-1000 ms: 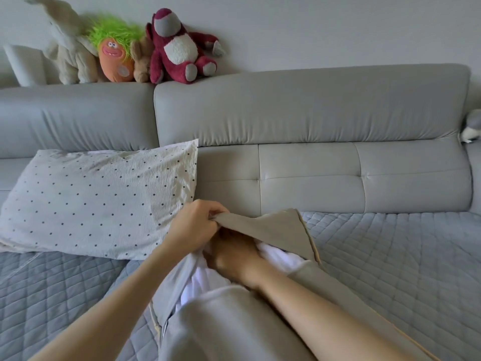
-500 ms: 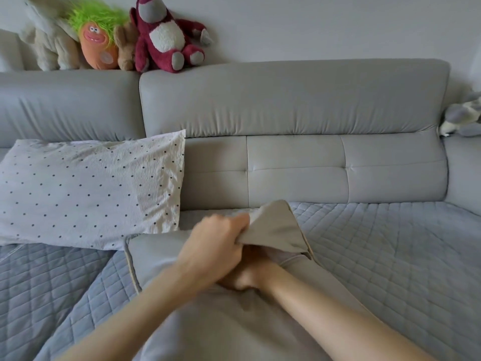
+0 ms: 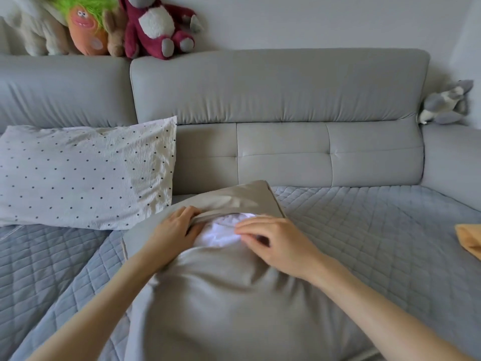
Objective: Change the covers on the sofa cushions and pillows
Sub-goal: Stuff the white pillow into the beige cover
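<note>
Two hands on one cushion, rest is background. Sofa [image 3: 281, 84]: grey, tufted back, runs full width and turns a corner on the right. Quilted blue-grey seat cover [image 3: 377, 238] spans the whole seat. The grey cushion cover [image 3: 234, 308] lies on it in front of me, open end pointing toward the backrest, far flap lifted into a peak. White insert [image 3: 221, 231] shows in the opening, between my hands (most of it is hidden inside the cover).

Polka-dot pillow [image 3: 83, 175] leans against the backrest on the left, its lower right corner just beside the cushion's far edge; can't tell if they touch.

My left hand [image 3: 174, 230]: fingers curled round the edge of the cover opening, pinching the fabric. My right hand [image 3: 276, 241]: fingers loosely bent and blurred, resting over the opening's right side above the insert; can't tell whether it grips anything.

Smaller stuff: dark red plush bear [image 3: 156, 27] on top of the backrest, next to an orange plush with green hair [image 3: 86, 27] and a cream plush [image 3: 33, 29] at the far left. Grey-and-white plush [image 3: 445, 102] sits at the sofa's right corner. Orange cloth [image 3: 471, 238] lies at the right frame edge on the seat cover, well apart from the cushion.
</note>
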A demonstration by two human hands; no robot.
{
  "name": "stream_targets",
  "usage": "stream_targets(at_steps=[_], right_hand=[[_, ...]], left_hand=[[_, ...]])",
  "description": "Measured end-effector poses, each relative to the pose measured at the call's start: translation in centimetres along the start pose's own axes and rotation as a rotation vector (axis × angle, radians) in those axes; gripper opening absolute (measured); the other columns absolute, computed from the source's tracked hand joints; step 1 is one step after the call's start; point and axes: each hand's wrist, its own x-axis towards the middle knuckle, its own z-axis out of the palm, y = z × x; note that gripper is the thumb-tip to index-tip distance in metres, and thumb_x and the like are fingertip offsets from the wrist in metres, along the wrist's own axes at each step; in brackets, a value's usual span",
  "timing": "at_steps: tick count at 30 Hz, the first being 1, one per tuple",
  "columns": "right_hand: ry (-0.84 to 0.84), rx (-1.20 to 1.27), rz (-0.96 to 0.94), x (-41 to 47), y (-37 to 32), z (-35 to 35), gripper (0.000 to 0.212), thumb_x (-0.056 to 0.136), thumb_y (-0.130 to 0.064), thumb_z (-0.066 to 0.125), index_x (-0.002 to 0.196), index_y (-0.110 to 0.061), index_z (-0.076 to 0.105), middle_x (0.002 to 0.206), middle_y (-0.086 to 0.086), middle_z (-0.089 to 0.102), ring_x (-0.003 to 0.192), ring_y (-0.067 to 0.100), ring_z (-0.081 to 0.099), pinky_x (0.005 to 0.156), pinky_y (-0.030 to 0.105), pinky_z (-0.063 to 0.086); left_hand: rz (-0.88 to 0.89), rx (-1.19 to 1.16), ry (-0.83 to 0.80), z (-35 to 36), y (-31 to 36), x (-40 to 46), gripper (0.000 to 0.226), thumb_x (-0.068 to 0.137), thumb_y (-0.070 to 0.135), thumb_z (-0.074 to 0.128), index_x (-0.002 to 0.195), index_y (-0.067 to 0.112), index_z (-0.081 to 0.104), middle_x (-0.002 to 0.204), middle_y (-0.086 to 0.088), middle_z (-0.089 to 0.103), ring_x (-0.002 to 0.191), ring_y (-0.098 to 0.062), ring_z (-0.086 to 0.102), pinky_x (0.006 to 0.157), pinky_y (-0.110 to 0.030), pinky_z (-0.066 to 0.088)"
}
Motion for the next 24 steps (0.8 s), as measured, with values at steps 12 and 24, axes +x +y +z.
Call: stream_targets(at_steps=[12, 24], right_hand=[[-0.11, -0.082, 0.177, -3.3, 4.9, -3.0, 0.02, 0.091, -0.022, 0.053, 0.111, -0.021, 0.053, 0.106, -0.012, 0.055, 0.098, 0.011, 0.044, 0.083, 0.02, 0.035], [0.172, 0.291, 0.05, -8.6, 4.7, -2.9, 0.01, 0.085, -0.024, 0.053, 0.086, -0.033, 0.048, 0.091, -0.019, 0.048, 0.089, 0.0, 0.048, 0.079, 0.012, 0.037]], left_hand=[[0.489, 0.048, -0.261, 0.3, 12.6, 3.8, 0.023, 0.092, 0.015, 0.044, 0.096, 0.014, 0.068, 0.102, 0.002, 0.065, 0.096, -0.015, 0.058, 0.088, -0.028, 0.042], [0.85, 0.621, -0.307, 2.8, 13.9, 3.4, 0.036, 0.084, 0.032, 0.032, 0.108, 0.029, 0.059, 0.101, 0.004, 0.058, 0.088, -0.017, 0.06, 0.066, -0.028, 0.048]])
